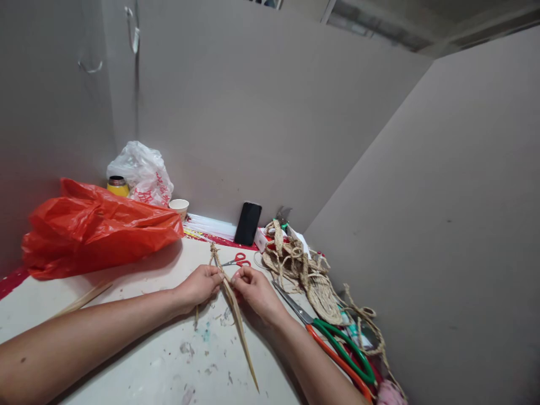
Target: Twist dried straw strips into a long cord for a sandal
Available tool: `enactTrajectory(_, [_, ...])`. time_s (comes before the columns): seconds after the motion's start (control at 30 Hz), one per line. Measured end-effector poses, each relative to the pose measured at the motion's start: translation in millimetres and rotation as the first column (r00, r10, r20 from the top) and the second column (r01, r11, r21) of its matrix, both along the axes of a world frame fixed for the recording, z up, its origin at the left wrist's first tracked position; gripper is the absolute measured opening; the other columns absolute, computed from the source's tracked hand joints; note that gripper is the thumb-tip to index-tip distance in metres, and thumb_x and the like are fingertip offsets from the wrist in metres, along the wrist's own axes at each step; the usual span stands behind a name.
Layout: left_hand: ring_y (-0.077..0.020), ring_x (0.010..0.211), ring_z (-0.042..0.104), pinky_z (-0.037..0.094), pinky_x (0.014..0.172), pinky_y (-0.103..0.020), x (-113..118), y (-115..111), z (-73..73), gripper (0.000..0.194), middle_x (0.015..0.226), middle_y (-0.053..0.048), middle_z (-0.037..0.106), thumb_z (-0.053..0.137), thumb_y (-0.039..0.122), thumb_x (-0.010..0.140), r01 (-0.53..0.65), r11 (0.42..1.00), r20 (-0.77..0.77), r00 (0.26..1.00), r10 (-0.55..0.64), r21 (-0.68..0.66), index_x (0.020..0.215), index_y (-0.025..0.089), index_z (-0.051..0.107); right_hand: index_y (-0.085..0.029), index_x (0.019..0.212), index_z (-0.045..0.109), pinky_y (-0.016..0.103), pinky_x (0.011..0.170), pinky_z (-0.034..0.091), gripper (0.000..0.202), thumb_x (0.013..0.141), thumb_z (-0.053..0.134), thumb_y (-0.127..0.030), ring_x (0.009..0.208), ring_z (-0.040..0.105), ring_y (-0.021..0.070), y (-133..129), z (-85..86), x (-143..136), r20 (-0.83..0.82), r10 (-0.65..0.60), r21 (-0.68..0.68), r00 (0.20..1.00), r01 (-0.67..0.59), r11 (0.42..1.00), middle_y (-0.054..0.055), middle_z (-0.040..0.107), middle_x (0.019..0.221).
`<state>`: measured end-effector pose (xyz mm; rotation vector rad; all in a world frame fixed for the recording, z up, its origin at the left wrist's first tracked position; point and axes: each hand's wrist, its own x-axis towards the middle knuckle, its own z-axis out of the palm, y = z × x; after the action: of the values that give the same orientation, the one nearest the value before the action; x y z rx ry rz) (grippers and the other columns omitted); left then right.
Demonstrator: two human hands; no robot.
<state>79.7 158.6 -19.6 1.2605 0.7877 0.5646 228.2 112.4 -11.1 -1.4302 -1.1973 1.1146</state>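
Two bare forearms reach in from the lower edge across a pale, paint-flecked table. The left hand and right hand meet at the middle of the table, fingers closed in a narrow pinch on a bundle of dry straw strips. The strips are tan, flat and thin; they are knotted or plaited at the far end and taper to a long point toward the viewer, lying on the table between the hands.

The straw looks very light, stiff along its length yet bendable, and likely brittle enough to split if creased sharply (a judgement from its dry look). The best hold seems to be close to the plaited part, where both hands pinch now.

Just beyond the hands lie small red-handled scissors. Beside the right forearm sit large scissors with green and orange handles, and near them a heap of coarse woven straw pieces with rope-like loops. Further back a dark phone leans on the grey wall. At left lies a crinkled red plastic bag, with a white plastic bag, a paper cup and a yellow jar behind.
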Motion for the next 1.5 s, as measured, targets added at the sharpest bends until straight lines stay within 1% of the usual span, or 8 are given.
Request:
enactTrajectory(0.17, [-0.0042,0.032,0.020,0.010,0.036,-0.020,1.0,-0.8,2.2,0.030,0.038,0.011,0.030,0.053,0.047,0.076,0.008,1.000,-0.022,1.000,-0.007,0.028,0.069,0.018,0.047,-0.016,0.078,0.057,0.018,0.037,0.026,0.019,0.065,0.063,-0.028,0.037,0.037,0.0067,0.8,3.0,2.2,-0.001,0.023,-0.003,1.000,-0.023,1.000,-0.008,0.048,0.046])
enactTrajectory(0.5, [-0.0042,0.033,0.022,0.013,0.039,-0.020,1.8,-2.2,3.5,0.027,0.039,0.010,0.032,0.048,0.039,0.079,0.031,0.997,-0.048,0.998,-0.028,0.068,0.062,0.019,0.041,-0.017,0.053,0.053,0.022,0.049,0.030,0.013,0.065,0.055,-0.019,0.050,0.043,0.0110,13.1,-1.4,8.2,0.420,-0.001,0.142,0.907,-0.065,0.988,-0.002,0.051,0.051])
enactTrajectory(0.63, [-0.0046,0.037,0.026,0.018,0.041,-0.020,0.0,1.2,-0.3,0.033,0.042,0.007,0.038,0.048,0.043,0.079,0.062,0.985,-0.103,0.994,-0.045,0.164,0.059,0.018,0.041,-0.018,0.055,0.055,0.024,0.051,0.027,0.012,0.068,0.055,-0.017,0.052,0.044,0.0118,11.1,5.7,5.6,0.663,-0.066,0.195,0.746,-0.087,0.977,-0.001,0.053,0.052])
enactTrajectory(0.73, [-0.0061,0.039,0.029,0.021,0.043,-0.021,-1.4,4.7,-2.1,0.037,0.044,0.006,0.040,0.045,0.046,0.081,0.107,0.959,-0.144,0.987,-0.071,0.263,0.057,0.018,0.042,-0.018,0.058,0.057,0.024,0.051,0.026,0.013,0.070,0.054,-0.018,0.052,0.045,0.0126,9.7,10.6,3.8,0.769,-0.087,0.195,0.634,-0.103,0.976,0.001,0.056,0.054])
enactTrajectory(1.03, [-0.0096,0.055,0.033,0.025,0.053,-0.022,-1.8,7.2,2.8,0.030,0.054,0.005,0.036,0.042,0.035,0.079,0.137,0.784,-0.343,0.934,0.101,0.605,0.055,0.018,0.038,-0.017,0.059,0.056,0.022,0.051,0.028,0.016,0.074,0.055,-0.021,0.054,0.047,0.0120,13.2,4.2,10.1,0.727,-0.021,0.182,0.687,-0.164,0.970,0.000,0.057,0.056])
enactTrajectory(1.27, [-0.0077,0.044,0.026,0.019,0.045,-0.022,-5.1,15.7,2.7,0.031,0.048,0.007,0.031,0.044,0.045,0.076,0.198,0.911,-0.330,0.941,-0.074,0.361,0.059,0.019,0.040,-0.018,0.064,0.057,0.023,0.052,0.026,0.013,0.077,0.051,-0.020,0.054,0.045,0.0116,6.2,9.8,4.2,0.868,-0.096,0.256,0.487,-0.274,0.927,0.001,0.058,0.060])
enactTrajectory(1.33, [-0.0075,0.043,0.026,0.018,0.044,-0.022,-5.2,16.6,2.2,0.030,0.047,0.007,0.031,0.044,0.044,0.075,0.195,0.926,-0.326,0.942,-0.085,0.324,0.059,0.019,0.040,-0.018,0.063,0.055,0.023,0.052,0.025,0.013,0.075,0.051,-0.019,0.054,0.043,0.0114,6.1,7.8,1.8,0.845,-0.113,0.278,0.522,-0.249,0.928,0.000,0.056,0.059])
enactTrajectory(1.5, [-0.0074,0.048,0.025,0.020,0.047,-0.022,-3.1,14.2,-2.2,0.027,0.050,0.007,0.028,0.043,0.034,0.073,0.142,0.882,-0.303,0.953,0.001,0.449,0.053,0.019,0.035,-0.018,0.052,0.047,0.021,0.050,0.029,0.016,0.067,0.053,-0.018,0.052,0.042,0.0107,10.1,-4.8,-2.1,0.535,-0.067,0.194,0.842,-0.045,0.980,-0.003,0.047,0.050])
